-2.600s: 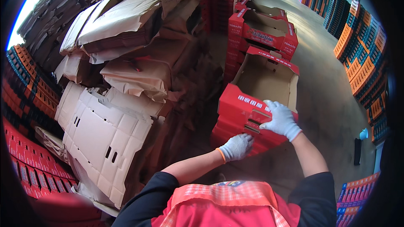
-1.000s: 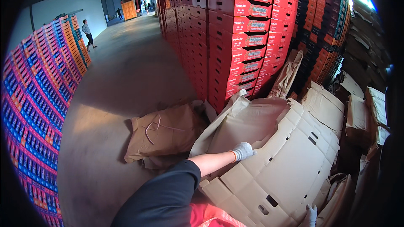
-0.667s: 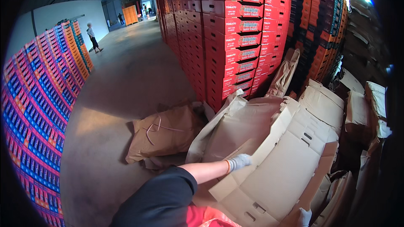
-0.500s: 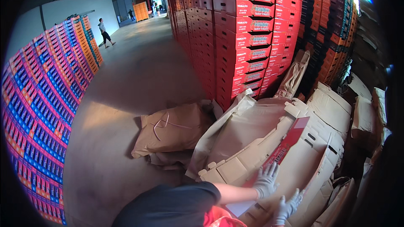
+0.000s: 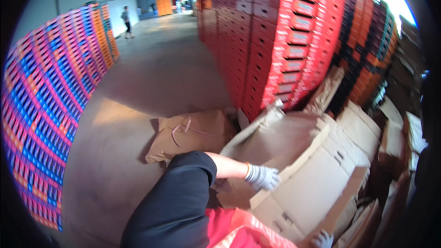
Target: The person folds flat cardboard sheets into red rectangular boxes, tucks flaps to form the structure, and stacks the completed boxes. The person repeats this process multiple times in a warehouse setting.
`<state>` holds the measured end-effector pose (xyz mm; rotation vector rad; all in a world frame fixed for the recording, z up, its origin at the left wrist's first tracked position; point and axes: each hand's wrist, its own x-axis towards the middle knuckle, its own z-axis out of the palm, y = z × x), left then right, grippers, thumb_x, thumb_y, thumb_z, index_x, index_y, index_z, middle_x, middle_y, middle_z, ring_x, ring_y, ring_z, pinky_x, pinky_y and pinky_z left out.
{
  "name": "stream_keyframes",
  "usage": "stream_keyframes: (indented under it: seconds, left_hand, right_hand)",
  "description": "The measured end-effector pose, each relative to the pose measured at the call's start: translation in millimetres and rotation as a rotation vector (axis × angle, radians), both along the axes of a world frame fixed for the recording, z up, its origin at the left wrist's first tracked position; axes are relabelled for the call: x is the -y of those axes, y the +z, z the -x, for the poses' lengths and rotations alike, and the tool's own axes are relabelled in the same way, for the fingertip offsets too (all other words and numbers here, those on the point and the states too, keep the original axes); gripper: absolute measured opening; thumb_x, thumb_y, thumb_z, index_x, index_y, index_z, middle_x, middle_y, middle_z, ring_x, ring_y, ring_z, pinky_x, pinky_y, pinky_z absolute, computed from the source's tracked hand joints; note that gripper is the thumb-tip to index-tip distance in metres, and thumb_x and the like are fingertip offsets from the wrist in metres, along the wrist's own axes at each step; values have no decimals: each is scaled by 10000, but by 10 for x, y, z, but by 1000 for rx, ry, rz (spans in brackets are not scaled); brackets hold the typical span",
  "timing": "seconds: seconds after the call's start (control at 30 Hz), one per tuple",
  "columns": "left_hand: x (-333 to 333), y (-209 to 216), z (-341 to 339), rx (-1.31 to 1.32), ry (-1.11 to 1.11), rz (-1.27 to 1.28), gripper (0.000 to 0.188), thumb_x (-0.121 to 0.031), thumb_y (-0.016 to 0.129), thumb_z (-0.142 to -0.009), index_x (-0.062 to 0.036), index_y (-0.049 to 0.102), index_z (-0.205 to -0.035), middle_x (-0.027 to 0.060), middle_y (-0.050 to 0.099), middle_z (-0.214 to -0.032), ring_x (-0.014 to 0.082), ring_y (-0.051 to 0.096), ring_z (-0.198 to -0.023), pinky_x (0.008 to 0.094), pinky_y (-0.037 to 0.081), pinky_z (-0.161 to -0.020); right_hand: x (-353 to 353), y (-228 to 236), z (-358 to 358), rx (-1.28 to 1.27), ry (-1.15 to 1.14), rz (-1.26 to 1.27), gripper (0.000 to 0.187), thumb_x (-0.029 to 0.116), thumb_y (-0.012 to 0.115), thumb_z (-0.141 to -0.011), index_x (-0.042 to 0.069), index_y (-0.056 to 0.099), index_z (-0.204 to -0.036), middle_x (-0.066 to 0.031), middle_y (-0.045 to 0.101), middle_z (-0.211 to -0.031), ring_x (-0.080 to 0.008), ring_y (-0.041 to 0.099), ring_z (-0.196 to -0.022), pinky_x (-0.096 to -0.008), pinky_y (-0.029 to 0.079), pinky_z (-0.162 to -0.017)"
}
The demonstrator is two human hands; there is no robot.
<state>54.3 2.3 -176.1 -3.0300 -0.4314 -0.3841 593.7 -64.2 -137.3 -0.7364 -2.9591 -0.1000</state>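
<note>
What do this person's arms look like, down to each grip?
A loose, near-black fabric sleeve covers the left upper arm and ends near the elbow, leaving the forearm bare. The left grip wears a pale grey fabric glove with an orange wrist edge. The right grip has a similar pale glove, blurred and partly cut off.

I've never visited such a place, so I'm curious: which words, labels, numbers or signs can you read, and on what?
Nothing is readable.
Tall stack of red boxes: white print, too blurred.
Pink, blue and orange stack: any print is too small and blurred.
Flat brown cardboard: no print visible on its upper face.
</note>
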Motion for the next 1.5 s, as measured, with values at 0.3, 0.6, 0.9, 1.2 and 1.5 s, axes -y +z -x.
stream_keyframes:
  seconds: [0.3,0.6,0.9,1.2,1.5]
  left_hand:
    - [-257,1108,-779,497,489,66,289,-358,637,-817,-95,691,-710,164,647,-666,370,638,-625,477,494,-589]
    - [974,1267,-571,-398,303,1899,331,-291,587,-954,11,720,-989,49,736,-911,256,641,-739,432,497,-704]
    - [442,406,-480,258,879,560,829,-482,627,-894,-114,284,-1552,226,259,-1591,369,223,-1484,494,119,-1215]
    - [340,-237,-1106,1581,623,1801,900,-271,661,-848,-23,181,-1569,134,358,-1561,232,363,-1401,331,310,-1142]
    - [942,212,-1950,1336,51,2442,412,-304,555,-887,-18,612,-1177,151,672,-1123,272,630,-1057,402,498,-951]
  right_hand:
    - [-237,1048,1090,-782,-259,-163,257,-103,697,-732,53,652,-931,-110,624,-838,-274,624,-712,-337,498,-626]
    - [718,1057,1253,212,-385,1356,530,165,840,-756,24,636,-1224,-165,622,-1252,-303,582,-1183,-399,497,-974]
    - [-17,-81,701,-710,-585,302,695,154,821,-782,31,494,-1382,-206,423,-1449,-348,423,-1327,-418,435,-1059]
    - [-381,-88,340,-1586,-844,1209,758,216,713,-844,11,376,-1491,-101,456,-1421,-245,453,-1266,-358,397,-1054]
    - [39,2519,1565,-972,-467,455,725,10,569,-567,-60,518,-1287,-155,578,-1244,-224,573,-1137,-319,482,-960]
